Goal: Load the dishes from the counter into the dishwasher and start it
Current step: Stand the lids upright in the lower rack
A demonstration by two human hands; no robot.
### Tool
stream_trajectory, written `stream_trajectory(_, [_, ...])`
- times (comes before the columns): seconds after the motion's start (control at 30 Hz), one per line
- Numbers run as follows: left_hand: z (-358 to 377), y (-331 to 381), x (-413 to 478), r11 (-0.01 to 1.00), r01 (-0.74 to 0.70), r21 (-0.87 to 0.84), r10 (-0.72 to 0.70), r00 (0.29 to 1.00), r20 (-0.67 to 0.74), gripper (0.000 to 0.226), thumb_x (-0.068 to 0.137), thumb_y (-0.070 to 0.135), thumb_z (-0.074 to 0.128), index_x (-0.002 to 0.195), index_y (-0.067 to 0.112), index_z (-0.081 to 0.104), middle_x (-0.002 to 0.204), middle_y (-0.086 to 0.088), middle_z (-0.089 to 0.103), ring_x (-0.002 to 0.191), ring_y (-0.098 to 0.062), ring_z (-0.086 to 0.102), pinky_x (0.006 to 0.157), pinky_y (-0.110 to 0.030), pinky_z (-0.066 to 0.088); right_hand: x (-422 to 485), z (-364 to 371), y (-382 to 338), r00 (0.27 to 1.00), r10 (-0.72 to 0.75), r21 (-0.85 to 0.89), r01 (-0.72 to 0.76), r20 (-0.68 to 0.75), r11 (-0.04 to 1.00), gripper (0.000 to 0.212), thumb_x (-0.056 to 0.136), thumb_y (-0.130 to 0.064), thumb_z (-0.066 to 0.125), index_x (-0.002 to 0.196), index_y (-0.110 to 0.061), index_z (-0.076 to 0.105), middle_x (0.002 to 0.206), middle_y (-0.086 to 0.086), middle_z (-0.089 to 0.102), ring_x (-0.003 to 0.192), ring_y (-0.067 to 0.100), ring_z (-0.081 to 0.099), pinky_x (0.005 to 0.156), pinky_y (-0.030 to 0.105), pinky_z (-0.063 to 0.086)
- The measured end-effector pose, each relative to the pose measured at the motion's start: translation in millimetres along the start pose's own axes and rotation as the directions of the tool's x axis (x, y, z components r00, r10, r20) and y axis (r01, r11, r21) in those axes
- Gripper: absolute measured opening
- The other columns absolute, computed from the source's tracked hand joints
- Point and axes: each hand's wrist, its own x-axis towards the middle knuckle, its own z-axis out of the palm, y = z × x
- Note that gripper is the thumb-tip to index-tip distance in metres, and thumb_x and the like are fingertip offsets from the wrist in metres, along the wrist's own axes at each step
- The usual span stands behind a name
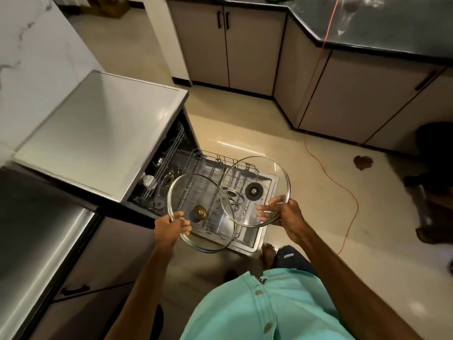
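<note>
My left hand (171, 228) pinches the rim of the round clear glass lid with the gold knob (199, 212), and my right hand (285, 214) pinches the rim of the round clear glass lid with the black knob (253, 191). I hold each by its edge so one hand can carry one lid. Both hang over the pulled-out grey wire rack (196, 155) of the open silver dishwasher (98, 131), where I think they go next.
</note>
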Motion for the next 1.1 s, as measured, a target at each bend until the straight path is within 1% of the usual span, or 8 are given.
stream_trajectory(0.13, [13.3,15.9,16.1,0.999,-0.009,0.033,0.009,1.0,0.002,0.016,0.091,-0.011,0.056,0.104,-0.003,0.061,0.062,-0.01,0.064,0.061,-0.025,0.061,0.059,-0.033,0.05,27.5,0.1,-11.7,0.999,0.02,-0.004,-0.02,-0.044,1.0,0.015,0.096,0.003,0.052,0.109,-0.006,0.052,0.101,0.031,0.072,0.09,0.048,0.072,0.081,0.054,0.06])
stream_trajectory(0.3, [42.5,38.7,43.8,0.991,-0.047,0.123,0.053,0.998,-0.046,0.016,0.086,-0.004,0.062,0.101,0.002,0.067,0.079,-0.021,0.067,0.067,-0.028,0.064,0.063,-0.036,0.052,90.9,-3.5,-44.2,0.998,0.032,-0.105,-0.037,-0.049,0.994,0.015,0.096,0.003,0.051,0.11,-0.002,0.054,0.098,0.03,0.072,0.087,0.046,0.073,0.074,0.049,0.062])
stream_trajectory(0.63, [129.2,57.9,151.4,0.961,0.089,0.26,-0.023,0.969,-0.246,0.025,0.079,0.024,0.069,0.104,0.021,0.074,0.077,-0.006,0.076,0.069,-0.025,0.072,0.068,-0.04,0.06,267.0,1.9,-103.8,0.994,0.032,-0.389,-0.068,-0.1,0.919,0.028,0.087,0.016,0.042,0.092,-0.008,0.055,0.08,0.023,0.069,0.062,0.03,0.065,0.052,0.033,0.051])
stream_trajectory(0.77, [156.3,42.0,197.3,0.924,0.084,0.372,0.039,0.949,-0.312,0.007,0.084,0.045,0.065,0.088,0.042,0.069,0.079,0.0,0.074,0.078,-0.028,0.072,0.079,-0.052,0.06,344.6,-10.0,-83.8,0.992,-0.054,-0.585,-0.021,-0.111,0.811,0.02,0.084,-0.009,0.053,0.086,-0.029,0.058,0.085,0.008,0.072,0.076,0.034,0.071,0.064,0.048,0.06])
stream_trajectory(0.83, [180.0,65.8,202.3,0.907,0.065,0.416,0.092,0.934,-0.346,0.01,0.093,0.037,0.064,0.085,0.035,0.07,0.077,0.002,0.072,0.075,-0.021,0.069,0.079,-0.044,0.059,386.4,-20.1,-59.2,0.992,-0.096,-0.687,0.018,-0.076,0.726,0.011,0.085,-0.026,0.058,0.092,-0.033,0.058,0.09,0.0,0.071,0.082,0.028,0.071,0.074,0.053,0.06])
stream_trajectory(0.93, [195.6,57.5,242.1,0.851,0.05,0.524,0.179,0.908,-0.378,0.017,0.099,0.024,0.061,0.091,0.012,0.07,0.076,0.002,0.064,0.068,-0.012,0.058,0.065,-0.024,0.045,417.5,-7.0,-50.6,0.985,-0.165,-0.776,0.066,-0.048,0.627,0.008,0.092,-0.02,0.06,0.097,-0.024,0.057,0.091,0.0,0.068,0.082,0.024,0.067,0.074,0.044,0.057])
stream_trajectory(1.0, [199.5,46.6,268.5,0.815,0.017,0.579,0.243,0.898,-0.368,0.02,0.1,0.023,0.06,0.091,0.007,0.069,0.076,-0.003,0.063,0.069,-0.017,0.057,0.062,-0.024,0.037,437.2,-4.4,-39.7,0.975,-0.214,-0.82,0.081,-0.052,0.567,0.005,0.094,-0.014,0.059,0.096,-0.018,0.056,0.088,0.004,0.064,0.079,0.025,0.06,0.068,0.036,0.048])
stream_trajectory(1.1, [195.2,23.5,308.3,0.785,-0.041,0.619,0.304,0.895,-0.326,0.019,0.101,0.022,0.06,0.091,0.009,0.069,0.073,0.0,0.063,0.067,-0.017,0.058,0.066,-0.028,0.039,476.1,-3.9,-6.3,0.967,-0.253,-0.855,0.104,-0.032,0.507,0.003,0.094,-0.014,0.059,0.094,-0.013,0.056,0.085,0.006,0.064,0.079,0.028,0.058,0.068,0.033,0.041])
